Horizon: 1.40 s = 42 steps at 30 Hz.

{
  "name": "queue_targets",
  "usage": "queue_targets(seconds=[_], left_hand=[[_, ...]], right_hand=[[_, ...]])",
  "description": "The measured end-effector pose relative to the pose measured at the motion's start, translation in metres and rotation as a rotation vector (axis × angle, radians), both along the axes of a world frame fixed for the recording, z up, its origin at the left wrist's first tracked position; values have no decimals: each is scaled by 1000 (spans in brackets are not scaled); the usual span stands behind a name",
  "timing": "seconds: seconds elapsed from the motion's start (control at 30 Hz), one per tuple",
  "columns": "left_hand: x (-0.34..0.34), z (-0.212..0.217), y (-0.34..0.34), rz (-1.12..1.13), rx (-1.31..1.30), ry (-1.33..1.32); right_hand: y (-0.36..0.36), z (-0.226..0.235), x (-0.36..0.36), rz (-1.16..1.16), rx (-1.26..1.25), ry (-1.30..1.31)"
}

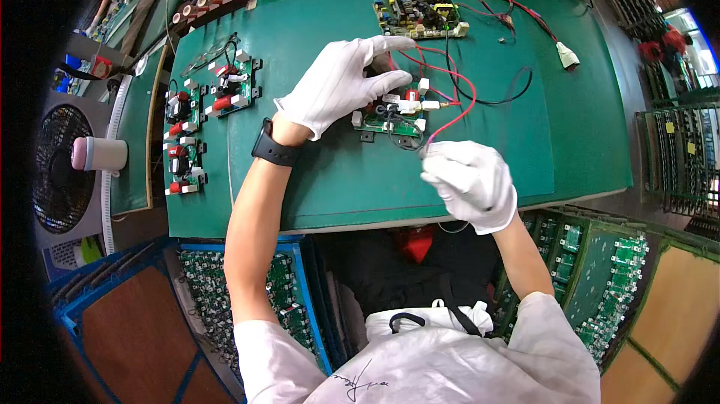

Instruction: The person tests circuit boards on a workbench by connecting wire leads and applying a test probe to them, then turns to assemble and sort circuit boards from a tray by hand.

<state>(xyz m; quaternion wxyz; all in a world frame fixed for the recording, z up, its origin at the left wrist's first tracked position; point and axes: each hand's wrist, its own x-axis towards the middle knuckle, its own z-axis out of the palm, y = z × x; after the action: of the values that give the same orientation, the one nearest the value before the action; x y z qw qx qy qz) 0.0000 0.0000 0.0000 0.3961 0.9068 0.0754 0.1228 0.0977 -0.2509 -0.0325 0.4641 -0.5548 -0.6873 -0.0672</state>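
Under the spread left hand (346, 83) lies a small circuit board (390, 120); the right hand (469, 183) pinches its red wire (459, 115).

Both your hands wear white woven cloth gloves, matt and slightly ribbed; your left hand (341, 81) lies on a small green circuit board (390, 120) of glossy lacquered laminate with white plastic connectors. Your right hand (471, 183) pinches a red wire (459, 115) in smooth, shiny plastic insulation. Under your fingers (442, 164), the worktop (337, 179) carries a green rubbery mat, matt and smooth. Your left wrist bears a black matt band (271, 149).
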Motion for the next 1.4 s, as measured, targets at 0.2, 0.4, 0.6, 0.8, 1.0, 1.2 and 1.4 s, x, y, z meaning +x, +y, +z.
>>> queue_targets(seconds=[0.2, 0.4, 0.6, 0.8, 1.0, 1.2, 1.4], left_hand=[[1, -4, -5, 34, -39, -15], [1, -2, -2, 21, -34, -29], [-5, -3, -7, 46, -179, 87], [-2, 14, -2, 9, -140, 63], [-2, -7, 2, -28, -69, -45], [-1, -7, 1, -9, -94, -3], [-1, -6, 1, -21, -106, 2]], right_hand=[[2, 13, -5, 38, -166, -245], [9, 13, -11, 12, -112, -317], [-1, 9, -30, -97, -276, -396], [16, 23, -42, -188, -164, -447], [12, 18, -50, -207, -208, -395], [12, 19, -49, -210, -187, -407], [12, 19, -46, -207, -205, -408]])
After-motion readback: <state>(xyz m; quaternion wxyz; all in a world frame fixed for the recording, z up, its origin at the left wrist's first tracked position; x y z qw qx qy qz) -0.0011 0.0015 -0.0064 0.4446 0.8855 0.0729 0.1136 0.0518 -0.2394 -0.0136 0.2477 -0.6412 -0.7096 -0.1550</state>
